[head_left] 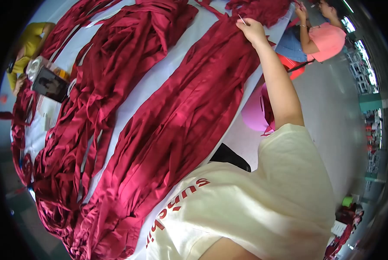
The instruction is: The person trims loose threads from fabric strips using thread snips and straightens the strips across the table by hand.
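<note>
My right hand (251, 31) is at the top of the view, at the far end of a long bundle of dark red fabric strips (172, 112). Its fingers are closed on a thin, pointed metal tool (242, 19), whose tip sticks out past them. Just beyond the fingers lies a heap of the same red fabric (263, 9). Only part of my left arm shows at the bottom edge; my left hand is out of frame.
More red strips (124, 52) lie across the pale table (152, 73). A phone (50, 85) stands at the left near a person in yellow (29, 41). At the top right sits a person in pink (326, 41). A pink bag-like item (255, 110) hangs beside the table.
</note>
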The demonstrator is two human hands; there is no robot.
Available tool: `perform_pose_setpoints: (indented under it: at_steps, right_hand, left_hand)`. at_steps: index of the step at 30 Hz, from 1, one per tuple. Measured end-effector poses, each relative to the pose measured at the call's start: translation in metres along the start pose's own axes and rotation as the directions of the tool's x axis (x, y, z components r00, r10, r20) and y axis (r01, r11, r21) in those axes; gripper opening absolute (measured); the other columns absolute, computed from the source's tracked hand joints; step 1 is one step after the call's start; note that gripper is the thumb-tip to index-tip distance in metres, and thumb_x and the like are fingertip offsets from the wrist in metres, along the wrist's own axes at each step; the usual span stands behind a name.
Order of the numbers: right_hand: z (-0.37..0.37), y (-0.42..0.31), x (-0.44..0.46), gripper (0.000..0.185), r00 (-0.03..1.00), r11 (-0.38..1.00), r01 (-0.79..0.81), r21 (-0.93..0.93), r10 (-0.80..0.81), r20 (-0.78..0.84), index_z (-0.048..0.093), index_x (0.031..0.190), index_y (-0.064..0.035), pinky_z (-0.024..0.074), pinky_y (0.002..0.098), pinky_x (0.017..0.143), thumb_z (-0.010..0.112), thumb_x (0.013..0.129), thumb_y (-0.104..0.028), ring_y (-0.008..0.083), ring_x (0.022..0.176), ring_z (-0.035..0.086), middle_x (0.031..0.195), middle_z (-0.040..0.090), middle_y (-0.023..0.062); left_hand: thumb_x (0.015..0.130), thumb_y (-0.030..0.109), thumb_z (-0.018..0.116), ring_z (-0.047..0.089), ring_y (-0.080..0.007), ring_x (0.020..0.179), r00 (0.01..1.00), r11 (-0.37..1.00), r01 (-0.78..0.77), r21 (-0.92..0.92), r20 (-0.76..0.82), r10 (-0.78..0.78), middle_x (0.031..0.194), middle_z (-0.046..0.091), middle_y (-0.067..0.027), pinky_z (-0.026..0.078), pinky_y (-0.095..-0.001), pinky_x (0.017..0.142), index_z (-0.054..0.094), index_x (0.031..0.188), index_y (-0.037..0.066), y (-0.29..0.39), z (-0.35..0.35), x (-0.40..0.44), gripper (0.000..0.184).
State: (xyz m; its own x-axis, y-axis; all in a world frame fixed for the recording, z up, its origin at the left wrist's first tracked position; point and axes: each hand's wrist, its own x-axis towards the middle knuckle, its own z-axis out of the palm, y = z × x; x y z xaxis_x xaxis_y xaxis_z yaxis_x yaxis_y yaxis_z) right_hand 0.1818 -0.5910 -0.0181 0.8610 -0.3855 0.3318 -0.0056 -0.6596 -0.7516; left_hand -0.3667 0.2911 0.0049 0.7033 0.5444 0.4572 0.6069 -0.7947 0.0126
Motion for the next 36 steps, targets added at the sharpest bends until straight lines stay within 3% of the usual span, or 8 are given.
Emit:
perform_pose_setpoints:
  at_steps: [3, 5, 8, 12, 17, 23, 28, 36]
  right_hand:
    - [0.009, 0.014, 0.000, 0.027, 0.997, 0.995, 0.014, -0.100, -0.022, -0.080, 0.066, 0.093, -0.0101, 0.0453, 0.0304, 0.079, 0.066, 0.072, -0.027, 0.0209, 0.087, 0.061, 0.088, 0.066, 0.0085]
    - [-0.004, -0.022, -0.009, 0.024, 0.967, 0.968, 0.127, -0.218, -0.170, -0.192, 0.065, 0.095, -0.0080, 0.0456, 0.0328, 0.082, 0.064, 0.074, -0.020, 0.0225, 0.090, 0.061, 0.096, 0.064, 0.0110]
    - [-0.013, 0.018, 0.040, 0.028, 0.912, 0.983, 0.184, -0.001, -0.171, -0.373, 0.063, 0.099, -0.0036, 0.0451, 0.0300, 0.081, 0.064, 0.075, -0.018, 0.0191, 0.090, 0.061, 0.097, 0.064, 0.0110]
    - [-0.031, 0.036, 0.067, 0.033, 0.909, 0.964, 0.055, -0.260, -0.156, -0.387, 0.063, 0.101, -0.0039, 0.0453, 0.0302, 0.079, 0.066, 0.075, -0.023, 0.0200, 0.088, 0.061, 0.098, 0.064, 0.0106]
    - [-0.038, 0.066, 0.089, 0.034, 0.897, 0.903, -0.011, -0.430, -0.181, -0.403, 0.063, 0.101, -0.0079, 0.0454, 0.0319, 0.080, 0.063, 0.076, -0.031, 0.0226, 0.091, 0.062, 0.098, 0.065, 0.0081]
    - [-0.052, 0.074, 0.123, 0.036, 0.912, 0.824, -0.113, -0.555, -0.136, -0.388, 0.062, 0.104, -0.0096, 0.0457, 0.0345, 0.081, 0.059, 0.078, -0.035, 0.0266, 0.092, 0.061, 0.098, 0.064, 0.0118]
    - [-0.041, 0.016, 0.095, 0.073, 0.977, 0.485, -0.207, -0.850, 0.141, -0.157, 0.038, 0.131, -0.0149, 0.0353, 0.0458, 0.096, 0.064, 0.071, -0.049, 0.0357, 0.121, 0.037, 0.126, 0.044, 0.0206]
    - [0.005, -0.090, 0.070, 0.028, 0.812, 0.795, 0.574, -0.195, -0.583, 0.013, 0.062, 0.095, -0.0027, 0.0487, 0.0290, 0.076, 0.060, 0.083, -0.028, 0.0180, 0.085, 0.062, 0.090, 0.064, 0.0094]
  left_hand:
    - [0.087, 0.021, 0.051, 0.044, -0.0280, 0.115, 0.940, 0.929, -0.330, 0.165, -0.026, 0.339, 0.122, 0.050, -0.0148, 0.033, -0.0352, 0.099, 0.049, 0.124, 0.009, -0.062, 0.027, -0.004, 0.038]
    - [0.084, 0.033, 0.059, 0.047, -0.0279, 0.112, 0.940, 0.933, 0.339, -0.117, 0.008, -0.341, 0.126, 0.046, -0.0162, 0.036, -0.0339, 0.096, 0.047, 0.124, 0.005, 0.057, -0.025, 0.001, 0.051]
    - [0.086, 0.029, 0.057, 0.044, -0.0251, 0.115, 0.951, 0.918, 0.267, -0.294, -0.073, -0.300, 0.127, 0.046, -0.0155, 0.033, -0.0311, 0.098, 0.045, 0.126, 0.002, 0.084, -0.042, 0.005, 0.050]
    - [0.087, 0.022, 0.057, 0.048, -0.0195, 0.107, 0.930, 0.757, 0.349, -0.552, 0.108, -0.350, 0.121, 0.050, -0.0129, 0.037, -0.0300, 0.091, 0.048, 0.123, 0.004, 0.092, -0.013, -0.006, 0.042]
    - [0.084, 0.023, 0.060, 0.052, -0.0265, 0.097, 0.985, 0.971, 0.158, -0.181, -0.042, -0.168, 0.111, 0.052, -0.0161, 0.042, -0.0328, 0.082, 0.055, 0.118, 0.010, 0.126, -0.007, -0.017, 0.037]
    - [0.083, 0.038, 0.056, 0.045, -0.0231, 0.112, 0.994, 0.992, 0.113, 0.049, 0.005, -0.114, 0.114, 0.051, -0.0063, 0.018, -0.0509, 0.101, 0.055, 0.119, 0.019, 0.164, -0.032, -0.011, 0.041]
    - [0.071, 0.044, 0.067, 0.041, -0.0330, 0.113, 0.996, 0.988, 0.065, 0.139, -0.068, -0.056, 0.121, 0.042, -0.0154, 0.029, -0.0482, 0.095, 0.044, 0.129, 0.022, 0.177, -0.034, -0.005, 0.067]
    - [0.074, 0.031, 0.070, 0.042, -0.0300, 0.114, 0.922, 0.977, -0.169, 0.128, -0.330, 0.203, 0.124, 0.045, -0.0133, 0.035, -0.0415, 0.094, 0.050, 0.119, 0.010, 0.231, -0.067, 0.058, 0.053]
